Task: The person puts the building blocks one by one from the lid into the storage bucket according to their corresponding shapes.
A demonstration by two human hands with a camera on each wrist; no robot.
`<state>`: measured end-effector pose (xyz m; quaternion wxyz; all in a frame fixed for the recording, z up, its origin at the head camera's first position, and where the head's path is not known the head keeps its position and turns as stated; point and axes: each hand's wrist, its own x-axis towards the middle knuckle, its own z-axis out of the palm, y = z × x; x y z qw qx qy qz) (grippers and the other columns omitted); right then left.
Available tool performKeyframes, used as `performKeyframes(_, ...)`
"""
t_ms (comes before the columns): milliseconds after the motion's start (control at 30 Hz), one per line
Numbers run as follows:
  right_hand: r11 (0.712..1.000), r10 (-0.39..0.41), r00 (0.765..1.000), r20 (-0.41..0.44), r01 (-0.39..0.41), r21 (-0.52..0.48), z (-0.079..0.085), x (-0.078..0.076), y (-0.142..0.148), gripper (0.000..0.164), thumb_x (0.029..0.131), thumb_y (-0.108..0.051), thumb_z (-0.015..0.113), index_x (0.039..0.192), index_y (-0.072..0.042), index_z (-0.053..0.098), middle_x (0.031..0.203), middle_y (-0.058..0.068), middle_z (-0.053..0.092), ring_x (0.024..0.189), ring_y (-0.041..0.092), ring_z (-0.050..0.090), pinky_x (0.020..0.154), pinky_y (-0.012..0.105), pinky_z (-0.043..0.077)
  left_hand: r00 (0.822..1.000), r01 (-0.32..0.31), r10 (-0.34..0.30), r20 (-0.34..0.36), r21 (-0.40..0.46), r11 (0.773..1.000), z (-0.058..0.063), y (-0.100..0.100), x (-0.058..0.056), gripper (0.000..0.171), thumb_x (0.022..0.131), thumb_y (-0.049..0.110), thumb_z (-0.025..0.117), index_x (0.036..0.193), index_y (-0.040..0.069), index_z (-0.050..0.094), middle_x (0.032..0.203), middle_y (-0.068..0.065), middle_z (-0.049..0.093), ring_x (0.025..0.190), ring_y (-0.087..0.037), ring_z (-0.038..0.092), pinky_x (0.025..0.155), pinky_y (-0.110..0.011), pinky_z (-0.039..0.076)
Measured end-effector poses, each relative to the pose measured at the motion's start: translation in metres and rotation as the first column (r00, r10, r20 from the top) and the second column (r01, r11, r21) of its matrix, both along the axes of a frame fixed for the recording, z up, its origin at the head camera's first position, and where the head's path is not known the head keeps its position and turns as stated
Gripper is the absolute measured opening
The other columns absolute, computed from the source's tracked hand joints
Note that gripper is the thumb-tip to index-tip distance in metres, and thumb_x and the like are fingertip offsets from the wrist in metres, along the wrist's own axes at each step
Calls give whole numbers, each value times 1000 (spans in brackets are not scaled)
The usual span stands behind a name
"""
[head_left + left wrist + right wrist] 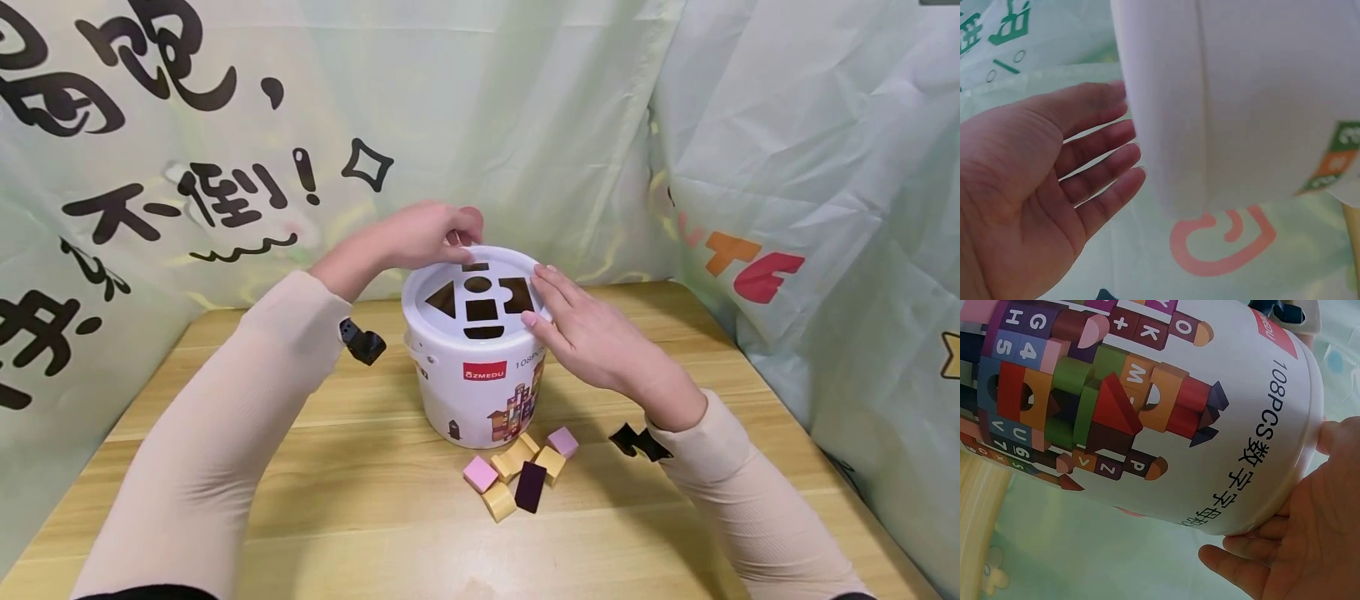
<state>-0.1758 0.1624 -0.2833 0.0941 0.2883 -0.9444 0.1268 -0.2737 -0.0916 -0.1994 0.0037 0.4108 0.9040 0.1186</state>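
A white bucket (pixel 457 408) printed with toy-block pictures stands upright on the wooden table. Its white lid (pixel 442 331) has cut-out shapes, among them a triangle, a circle and a square. At the lid's back left edge is my left hand (pixel 427 233), thumb over the rim; in the left wrist view its loosely extended fingers (pixel 1107 169) reach the bucket's plain side. Across from it, my right hand (pixel 592 333) rests on the lid's right edge with fingers extended. The right wrist view shows that hand (pixel 1310 531) along the rim, beside the printed bucket wall (pixel 1222 381).
Several wooden blocks lie before the bucket: pink ones (pixel 480 473), yellow ones (pixel 498 502) and a dark rectangular one (pixel 531 487). A carrying handle (pixel 418 352) hangs at the bucket's left. Printed cloth curtains (pixel 525 125) stand behind and beside the table (pixel 360 500).
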Motion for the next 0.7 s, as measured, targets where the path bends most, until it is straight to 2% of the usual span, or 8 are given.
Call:
performKeyframes(200, 1000, 1, 1000, 2, -1, -6, -1, 0, -1, 70, 104, -52, 25, 155, -3, 23, 162, 13, 16, 148, 29, 14, 114, 51, 24, 998, -55, 56, -9, 73, 996, -6, -18, 19, 33, 95, 28, 66, 121, 8, 68, 113, -6, 66, 105, -21, 60, 93, -35, 47)
performKeyframes(433, 1000, -7, 1000, 0, 7, -6, 0, 1, -1, 72, 104, -54, 24, 155, -3, 23, 162, 13, 16, 148, 28, 14, 114, 51, 25, 994, -106, 108, -7, 108, 988, -16, -30, 51, 48, 95, 44, 63, 132, 13, 63, 137, -7, 57, 129, -25, 49, 105, -44, 39)
performKeyframes(700, 1000, -2, 1000, 3, 2, 7, 0, 0, -1, 70, 105, -51, 25, 155, -2, 23, 161, 13, 16, 148, 28, 13, 114, 51, 25, 990, -134, 141, -27, 187, 973, -32, -43, 74, 61, 93, 51, 62, 141, 14, 54, 143, -6, 51, 133, -28, 43, 109, -50, 34)
